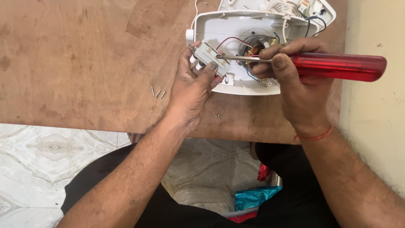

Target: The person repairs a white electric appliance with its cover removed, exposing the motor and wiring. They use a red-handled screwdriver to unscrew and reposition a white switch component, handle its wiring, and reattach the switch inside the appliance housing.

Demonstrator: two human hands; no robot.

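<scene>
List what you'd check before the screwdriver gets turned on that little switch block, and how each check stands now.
1. Screwdriver tip on switch block: ok.
2. Left hand steadies the block: ok.
3. Right hand grips handle and shaft: ok.
4. Tip seated in a screw head: cannot tell.
5. Red wire clear of the tip: ok.
6. Loose screws safe on the board: ok, away from its edge.

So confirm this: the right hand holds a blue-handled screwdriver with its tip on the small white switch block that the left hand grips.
Not quite: the head view shows the screwdriver handle is translucent red, not blue. The right hand does press its tip against the small white switch block gripped by the left hand.
</scene>
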